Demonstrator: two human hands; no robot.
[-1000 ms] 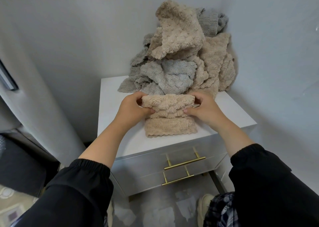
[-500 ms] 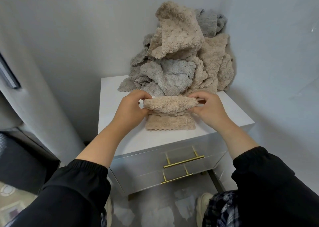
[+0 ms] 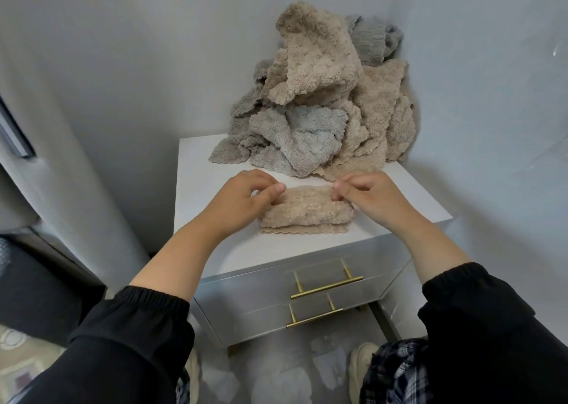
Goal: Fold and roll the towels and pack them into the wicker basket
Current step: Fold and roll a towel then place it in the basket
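A white cabinet with two drawers stands in a corner of pale walls. Each drawer has a gold bar handle, upper and lower. A pale shoe rests on the floor below.

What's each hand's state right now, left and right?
Left hand: fingers curled on the left end of the rolled beige towel.
Right hand: pinches the towel's right end.
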